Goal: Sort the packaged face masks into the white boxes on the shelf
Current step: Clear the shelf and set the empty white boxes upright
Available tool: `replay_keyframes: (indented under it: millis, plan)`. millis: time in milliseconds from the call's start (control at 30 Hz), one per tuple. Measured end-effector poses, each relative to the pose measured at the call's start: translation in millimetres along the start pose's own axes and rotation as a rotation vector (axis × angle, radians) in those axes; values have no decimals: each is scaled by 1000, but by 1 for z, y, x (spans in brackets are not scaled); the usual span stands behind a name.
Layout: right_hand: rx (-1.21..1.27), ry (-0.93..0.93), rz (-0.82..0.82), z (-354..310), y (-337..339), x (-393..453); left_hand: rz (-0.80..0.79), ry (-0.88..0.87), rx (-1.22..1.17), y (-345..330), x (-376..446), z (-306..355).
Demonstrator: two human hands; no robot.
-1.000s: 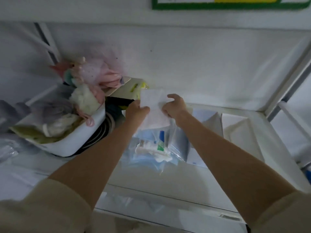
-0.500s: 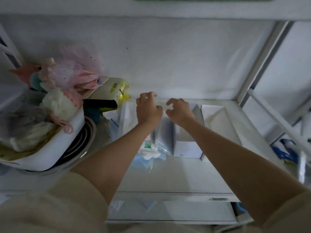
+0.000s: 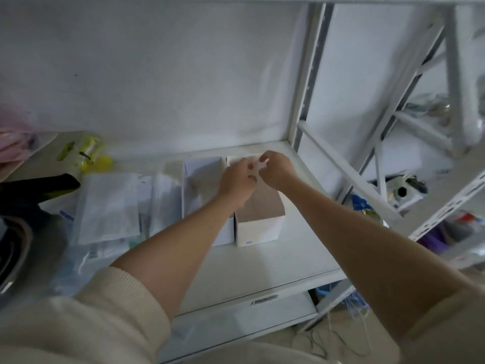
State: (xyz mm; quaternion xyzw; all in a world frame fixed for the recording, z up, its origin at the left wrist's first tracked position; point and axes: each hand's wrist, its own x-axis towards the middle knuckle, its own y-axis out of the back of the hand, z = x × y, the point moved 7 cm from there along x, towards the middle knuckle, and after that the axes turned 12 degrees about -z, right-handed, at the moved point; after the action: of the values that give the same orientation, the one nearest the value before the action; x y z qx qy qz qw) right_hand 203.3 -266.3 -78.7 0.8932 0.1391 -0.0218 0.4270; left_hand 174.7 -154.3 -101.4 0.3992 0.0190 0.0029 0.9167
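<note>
Both hands are reaching out over the far end of the right white box (image 3: 258,227). The left hand (image 3: 237,178) and the right hand (image 3: 275,168) are pinching a thin white packaged face mask (image 3: 254,166) between their fingers, holding it just above the open top of that box. The box is sitting on the white shelf (image 3: 262,266), and it looks brown inside. A second white box (image 3: 200,179) is touching it on the left side, also open at the top. Further left, more packaged face masks (image 3: 109,206) are lying flat in a loose pile on the shelf. Behind the pile, something yellow (image 3: 90,155) is lying near the back wall.
</note>
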Motion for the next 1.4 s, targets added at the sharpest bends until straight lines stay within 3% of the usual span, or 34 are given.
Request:
replay_keyframes:
  millis: [67, 200, 267, 433, 533, 700, 867, 967, 1133, 1200, 1267, 1300, 1400]
  plan:
    - [68, -8, -13, 7, 1, 3, -91, 48, -53, -13, 4, 7]
    - [119, -19, -72, 16, -7, 6, -334, 336, -441, -47, -5, -1]
    - [138, -45, -89, 22, -9, 7, -394, 388, -587, -59, -8, -3]
    - [412, -181, -151, 44, -12, 8, -372, 354, -765, -61, -5, -6]
    - [438, -177, -170, 44, -11, 7, -343, 343, -827, -59, -3, -12]
    - [450, -183, -176, 46, -11, 6, -326, 331, -630, -59, -2, -4]
    - [453, -170, -117, 54, -10, 7, -185, 360, -447, -41, 1, 4]
    - [324, -89, 9, 39, -3, 10, -35, 339, -385, -3, 6, 3]
    - [7, -52, 17, 7, -10, 14, 222, 229, -693, 68, -9, -19]
    - [-58, -31, 163, -3, -6, 6, 285, 207, -790, 93, -20, -37]
    - [32, 124, 270, -34, -7, 0, 325, 191, -884, 115, -33, -57]
    - [156, 190, 228, -56, -15, 1, 341, 174, -938, 126, -41, -67]
    - [618, 265, -115, -127, -65, 1, 369, 117, -1110, 152, -65, -98]
